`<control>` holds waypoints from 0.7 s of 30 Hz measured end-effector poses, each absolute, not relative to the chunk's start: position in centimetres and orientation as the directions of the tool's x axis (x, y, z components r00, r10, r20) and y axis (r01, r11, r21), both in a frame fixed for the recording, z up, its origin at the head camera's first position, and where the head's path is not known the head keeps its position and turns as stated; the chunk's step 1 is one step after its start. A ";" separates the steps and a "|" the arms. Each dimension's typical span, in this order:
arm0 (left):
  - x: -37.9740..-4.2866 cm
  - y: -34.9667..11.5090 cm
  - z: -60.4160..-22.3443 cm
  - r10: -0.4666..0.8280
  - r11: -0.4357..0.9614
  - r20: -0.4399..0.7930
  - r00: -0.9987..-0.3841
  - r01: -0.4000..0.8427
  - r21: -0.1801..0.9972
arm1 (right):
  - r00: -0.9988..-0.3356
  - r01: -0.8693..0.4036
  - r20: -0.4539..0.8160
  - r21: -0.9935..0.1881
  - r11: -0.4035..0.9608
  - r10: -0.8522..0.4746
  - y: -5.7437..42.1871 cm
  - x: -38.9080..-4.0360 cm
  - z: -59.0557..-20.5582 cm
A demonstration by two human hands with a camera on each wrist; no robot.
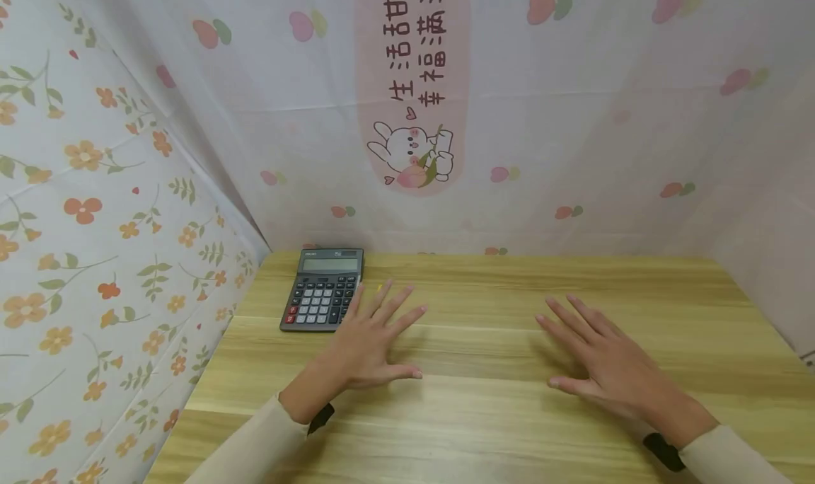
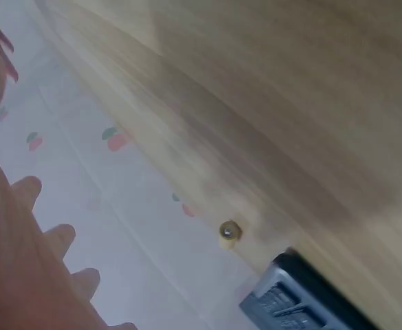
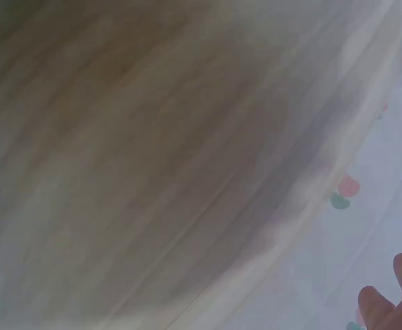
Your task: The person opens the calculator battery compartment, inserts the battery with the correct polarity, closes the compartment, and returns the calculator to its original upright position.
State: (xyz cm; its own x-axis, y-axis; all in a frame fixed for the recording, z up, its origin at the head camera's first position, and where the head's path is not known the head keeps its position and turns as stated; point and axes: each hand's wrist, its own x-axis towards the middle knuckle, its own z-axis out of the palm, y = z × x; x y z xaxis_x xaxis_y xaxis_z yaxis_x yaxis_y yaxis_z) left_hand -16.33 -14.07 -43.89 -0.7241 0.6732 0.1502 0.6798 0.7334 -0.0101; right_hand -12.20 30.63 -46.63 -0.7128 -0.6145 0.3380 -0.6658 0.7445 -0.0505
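Note:
My left hand point(image 1: 369, 346) is spread over the table with its fingers apart, and it holds nothing. Its fingertips overlap the right edge of a dark grey desk calculator point(image 1: 321, 293) in the head view. Behind those fingers a small yellow thing is mostly hidden; the left wrist view shows a small yellowish cylinder point(image 2: 229, 234) with a round, shiny top beside the calculator's corner point(image 2: 301, 295). My right hand point(image 1: 611, 364), also spread and holding nothing, is over the right part of the table. Shadows lie under both hands; whether they touch the wood is unclear.
The wooden table point(image 1: 477, 342) meets a white curtain point(image 1: 541, 151) with fruit prints and a rabbit picture at the back. A flower-patterned cloth point(image 1: 127, 257) hangs along the left side. Dark bands sit at both wrists.

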 end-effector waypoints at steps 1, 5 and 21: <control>-16.4 -14.2 -43.9 0.666 0.738 0.157 -0.730 0.674 0.003 | -0.718 -0.662 0.338 -0.062 0.747 -0.608 30.5 -12.2 -46.6; -16.5 -14.8 -44.1 0.622 0.765 0.195 -0.758 0.642 0.058 | -0.759 -0.634 0.310 -0.154 0.758 -0.572 29.8 -12.2 -46.5; -17.2 -17.8 -44.9 0.360 0.888 0.222 -0.906 0.406 0.217 | -0.872 -0.429 0.155 -0.699 0.572 -0.465 25.1 -13.0 -45.6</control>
State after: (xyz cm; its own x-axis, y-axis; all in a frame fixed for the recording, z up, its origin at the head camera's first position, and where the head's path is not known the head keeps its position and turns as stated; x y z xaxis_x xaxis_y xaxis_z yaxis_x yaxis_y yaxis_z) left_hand -17.19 -17.83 -44.90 -0.9063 0.3598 0.2216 0.4055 0.8880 0.2167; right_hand -13.01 25.07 -45.63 -0.8719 -0.4645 0.1551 -0.4291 0.5720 -0.6990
